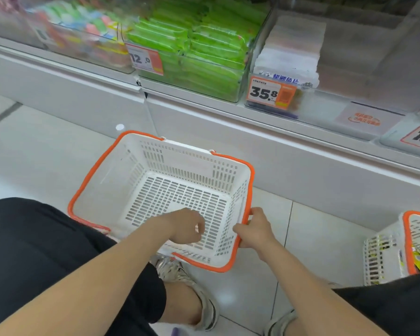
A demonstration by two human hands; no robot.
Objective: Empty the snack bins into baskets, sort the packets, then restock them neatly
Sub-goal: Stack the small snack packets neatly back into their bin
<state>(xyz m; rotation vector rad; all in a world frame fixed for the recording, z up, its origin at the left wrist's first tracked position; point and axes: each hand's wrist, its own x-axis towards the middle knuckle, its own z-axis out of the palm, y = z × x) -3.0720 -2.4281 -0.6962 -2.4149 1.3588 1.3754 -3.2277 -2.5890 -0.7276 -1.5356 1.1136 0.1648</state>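
Black shorts (34, 251) up close, knees bent. Right grip (255, 229) clutches the basket (87, 180) by its orange rim; left grip (187, 225) hangs inside, fingers loosely curled, holding nothing. The basket sits on the floor (34, 154) below the green packets (204, 44); a second basket (383, 258) stands to the right.

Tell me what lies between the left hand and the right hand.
Head view: the basket's slotted floor and side wall separate the left hand from the right hand.
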